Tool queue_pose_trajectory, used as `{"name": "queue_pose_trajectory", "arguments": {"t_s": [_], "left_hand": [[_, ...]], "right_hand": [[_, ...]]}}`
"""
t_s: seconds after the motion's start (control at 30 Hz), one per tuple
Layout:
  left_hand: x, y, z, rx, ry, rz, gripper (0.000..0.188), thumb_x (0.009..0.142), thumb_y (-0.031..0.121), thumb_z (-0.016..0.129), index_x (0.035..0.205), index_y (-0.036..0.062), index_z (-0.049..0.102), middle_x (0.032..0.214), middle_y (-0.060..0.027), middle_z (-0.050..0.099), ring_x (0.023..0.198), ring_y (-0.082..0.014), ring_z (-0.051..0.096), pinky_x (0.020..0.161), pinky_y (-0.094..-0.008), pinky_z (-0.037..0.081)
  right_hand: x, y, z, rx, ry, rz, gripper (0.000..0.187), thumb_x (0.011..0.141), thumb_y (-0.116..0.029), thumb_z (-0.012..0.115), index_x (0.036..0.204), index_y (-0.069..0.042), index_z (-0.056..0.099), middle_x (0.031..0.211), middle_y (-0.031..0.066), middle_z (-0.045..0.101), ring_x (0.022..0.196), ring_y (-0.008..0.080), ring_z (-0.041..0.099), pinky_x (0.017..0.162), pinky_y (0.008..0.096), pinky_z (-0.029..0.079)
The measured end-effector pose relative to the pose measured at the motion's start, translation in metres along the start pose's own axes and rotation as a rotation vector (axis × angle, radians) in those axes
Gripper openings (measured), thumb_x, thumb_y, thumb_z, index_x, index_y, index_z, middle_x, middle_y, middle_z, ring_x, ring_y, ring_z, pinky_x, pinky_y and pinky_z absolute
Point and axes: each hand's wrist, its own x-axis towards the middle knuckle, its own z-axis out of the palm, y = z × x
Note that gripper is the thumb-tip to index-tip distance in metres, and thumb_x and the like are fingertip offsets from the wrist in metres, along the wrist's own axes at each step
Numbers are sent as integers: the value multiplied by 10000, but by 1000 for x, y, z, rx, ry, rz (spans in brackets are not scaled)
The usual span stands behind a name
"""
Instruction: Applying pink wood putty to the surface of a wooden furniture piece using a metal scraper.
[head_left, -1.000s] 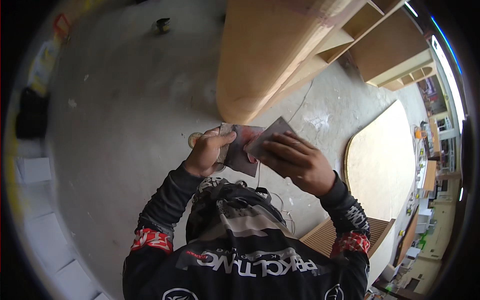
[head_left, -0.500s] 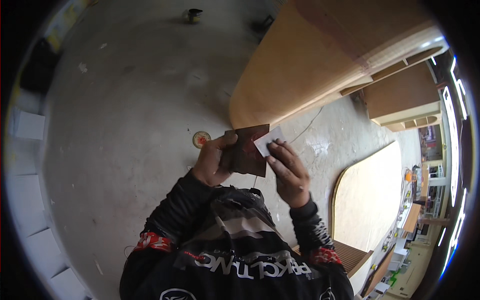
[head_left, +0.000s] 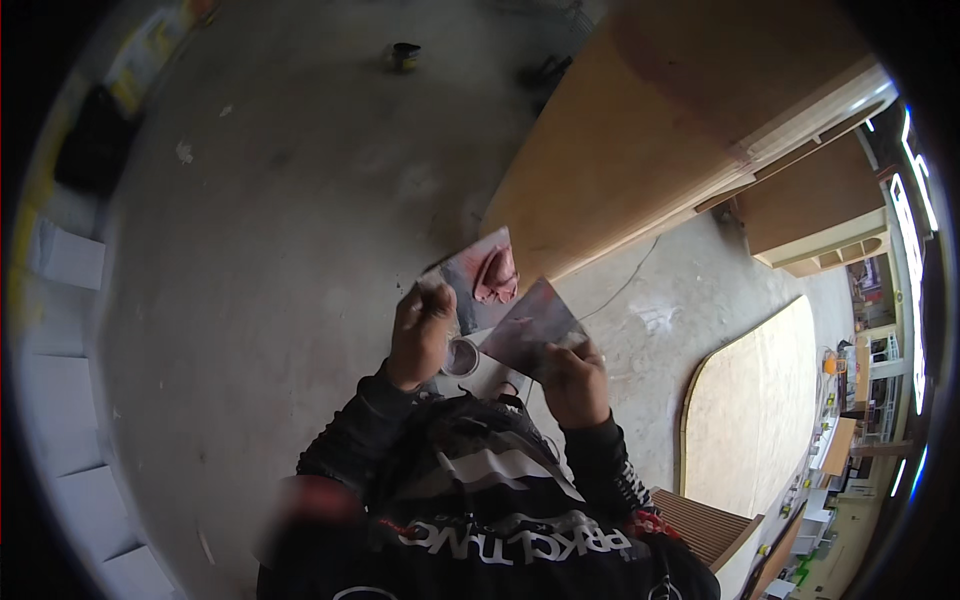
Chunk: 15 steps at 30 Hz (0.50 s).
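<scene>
My left hand (head_left: 420,337) grips a thin flat metal scraper plate (head_left: 466,318) by its edge, thumb on top. A lump of pink putty-like paste (head_left: 496,275) sits near the plate's far right corner. In my right hand (head_left: 578,383) is a second square scraper (head_left: 527,335), greyish with pink smears, pinched at its near right edge. The two scrapers lie close together in front of my chest; whether their edges touch is unclear. Below, between my hands, an open round tin (head_left: 461,357) shows partly behind the left-hand plate.
A large curved plywood piece (head_left: 640,130) rises ahead to the right. Another pale curved panel (head_left: 755,410) lies on the right, near a slatted wooden piece (head_left: 705,525). A thin cable (head_left: 630,278) crosses the concrete floor. A small black-and-yellow object (head_left: 404,57) stands far ahead; white boxes (head_left: 70,255) line the left.
My right hand has turned its scraper from pale face to darker face and lowered it. The left-hand plate has tilted, with a pink lump now showing on it. The tin has come into view.
</scene>
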Motion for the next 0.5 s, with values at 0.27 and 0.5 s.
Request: {"name": "queue_pose_trajectory", "arguments": {"t_s": [0.27,0.5], "left_hand": [[3,15,-5,-89,-207,-31,375,1045,263,451,766,35,556,592,0,404,570,-112,372,533,-315,334],[-5,-17,-16,405,-244,-31,428,1065,279,333,1209,-55,560,1114,-234,633,1067,-286,630,972,-465,462]], "right_hand": [[8,-14,30,-2,-263,-13,380,925,-29,494,1292,54,444,1170,206,620,1087,365,639,969,499,521],[8,-30,26,-511,-473,-904,359,859,157,534,1179,1,576,1158,222,613,1117,346,627,972,435,493]]}}
